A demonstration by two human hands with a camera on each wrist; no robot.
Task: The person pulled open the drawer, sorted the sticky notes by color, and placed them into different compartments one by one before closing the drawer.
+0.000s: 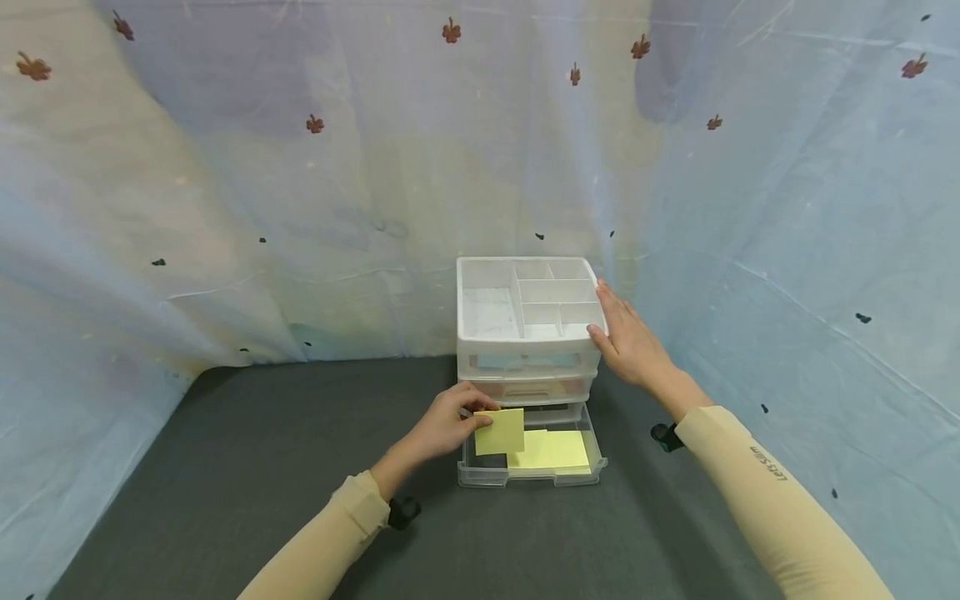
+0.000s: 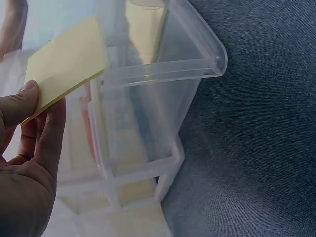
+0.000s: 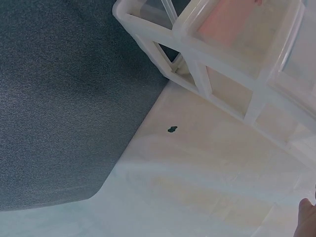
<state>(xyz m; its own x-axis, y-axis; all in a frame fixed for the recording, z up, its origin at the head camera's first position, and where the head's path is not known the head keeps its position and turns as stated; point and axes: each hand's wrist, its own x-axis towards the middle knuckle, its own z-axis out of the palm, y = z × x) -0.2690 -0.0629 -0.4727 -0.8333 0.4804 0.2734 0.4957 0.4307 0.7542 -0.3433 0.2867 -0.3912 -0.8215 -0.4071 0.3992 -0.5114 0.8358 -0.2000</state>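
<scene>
My left hand (image 1: pixel 446 423) pinches a yellow sticky note pad (image 1: pixel 500 432) between thumb and fingers, above the pulled-out bottom drawer (image 1: pixel 482 478). In the left wrist view the pad (image 2: pixel 66 61) shows a thin stack edge, held at one corner. More yellow sticky notes (image 1: pixel 558 450) lie inside the clear drawer, toward its right side. My right hand (image 1: pixel 630 337) rests with extended fingers against the right side of the white drawer organizer (image 1: pixel 531 340). Only a bit of the right hand (image 3: pixel 307 219) shows at the corner of the right wrist view.
The organizer's top tray (image 1: pixel 487 312) is divided into several compartments. Two upper drawers (image 1: pixel 528 390) are closed, with coloured contents showing through. It stands on a dark grey tabletop (image 1: pixel 300 467). A pale patterned curtain (image 1: pixel 375 167) hangs behind and to the right.
</scene>
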